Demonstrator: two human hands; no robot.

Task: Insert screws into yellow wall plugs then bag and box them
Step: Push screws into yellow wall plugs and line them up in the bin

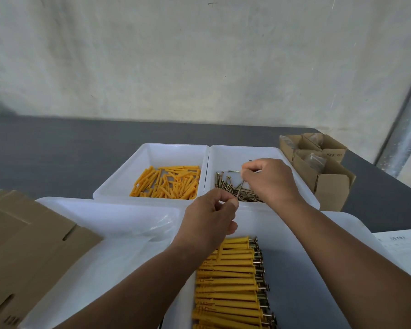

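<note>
The left hand [210,217] pinches one thin screw [239,191] between thumb and fingertips, above the near rim of the screw tray [226,153]. The right hand [269,180] is curled over the loose screws [230,189] in that tray and pinches some. Yellow wall plugs [169,182] lie in the neighbouring tray, and plugs with screws [230,281] fill the nearest one.

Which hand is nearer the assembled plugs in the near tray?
Left. The left hand sits just beyond the assembled plugs, pinching a screw; the right hand is farther off, over the screw tray.
</note>
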